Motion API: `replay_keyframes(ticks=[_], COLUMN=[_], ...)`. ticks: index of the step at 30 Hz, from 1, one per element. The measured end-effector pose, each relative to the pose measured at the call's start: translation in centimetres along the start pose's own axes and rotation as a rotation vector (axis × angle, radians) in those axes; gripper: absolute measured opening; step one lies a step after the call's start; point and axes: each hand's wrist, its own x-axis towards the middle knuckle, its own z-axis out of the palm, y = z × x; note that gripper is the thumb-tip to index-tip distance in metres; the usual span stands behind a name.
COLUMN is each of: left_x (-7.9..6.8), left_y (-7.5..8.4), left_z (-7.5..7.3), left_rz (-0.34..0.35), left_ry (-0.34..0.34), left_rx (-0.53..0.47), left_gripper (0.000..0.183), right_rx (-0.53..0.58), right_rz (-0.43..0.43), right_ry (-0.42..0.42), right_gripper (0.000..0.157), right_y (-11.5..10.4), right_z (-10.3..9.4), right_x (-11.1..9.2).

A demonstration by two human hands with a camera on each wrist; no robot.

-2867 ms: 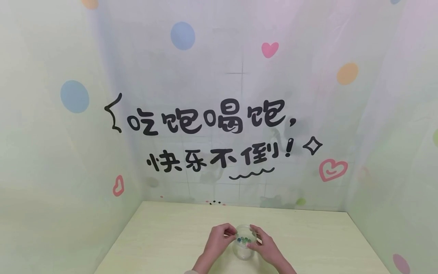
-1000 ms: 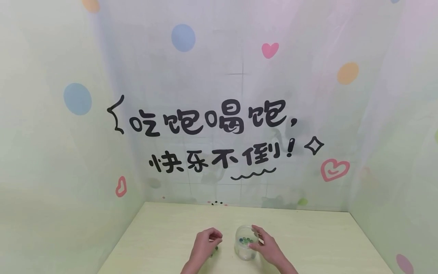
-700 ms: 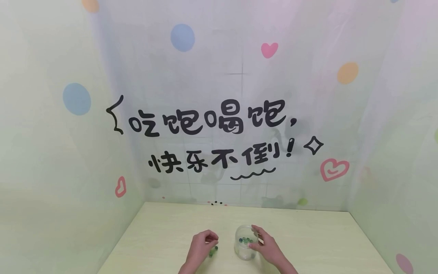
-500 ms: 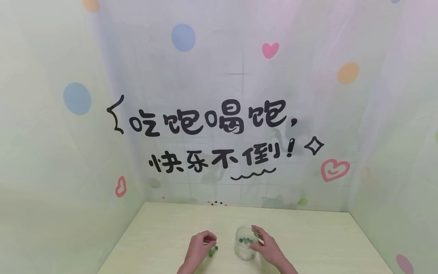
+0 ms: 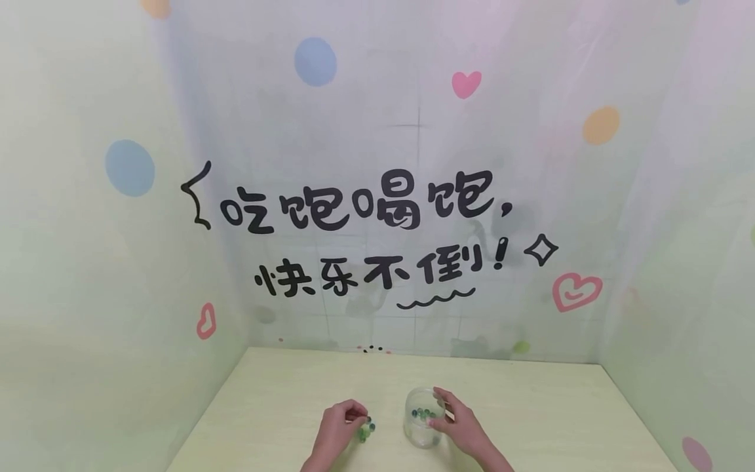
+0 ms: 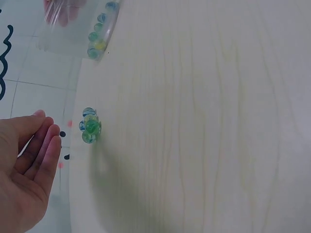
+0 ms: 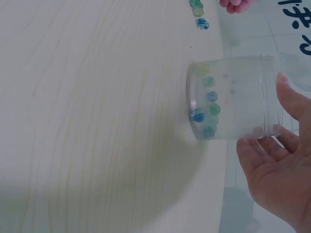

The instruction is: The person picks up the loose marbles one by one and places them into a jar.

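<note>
A clear plastic jar point(image 5: 417, 436) stands upright on the table, with several green and blue glass marbles point(image 7: 212, 109) at its bottom. My right hand point(image 5: 463, 427) holds it near the rim, thumb on one side and fingers on the other. To the jar's left, my left hand point(image 5: 337, 427) hovers by a small cluster of loose marbles point(image 6: 90, 126) on the tabletop. In the left wrist view its thumb and index fingertips come together above that cluster, and no marble shows between them. The other fingers are gently bent.
The pale wood-grain table point(image 5: 531, 406) ends at a printed curtain point(image 5: 377, 98) at the back. Similar curtain walls rise at the left and right sides.
My left hand has moved from the jar's rim leftward to the loose marbles, then drawn slightly further left, so more of the cluster shows. The right hand stays at the jar.
</note>
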Motion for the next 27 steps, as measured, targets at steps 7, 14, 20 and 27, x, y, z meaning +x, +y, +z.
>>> replay_keyframes(ticks=[7,14,20,27], left_x=[0.0,-0.4,-0.6,-0.6], left_y=[-0.6,-1.2,-1.4,-1.8], left_z=[0.0,0.0,0.1,0.3], left_rz=[0.008,-0.003,-0.036,-0.041], left_ry=[0.004,0.001,-0.006,-0.001], left_rx=[0.01,0.013,0.026,0.045], left_gripper=[0.006,0.005,0.008,0.01], right_rx=[0.011,0.016,0.025,0.03], right_rz=[0.003,-0.004,-0.021,-0.011], right_ry=[0.003,-0.004,-0.008,-0.009], right_gripper=[0.07,0.07,0.071,0.074], right_y=[-0.1,-0.1,-0.1,0.0], right_z=[-0.1,-0.1,0.0,0.0], right_x=[0.2,0.1,0.0,-0.1])
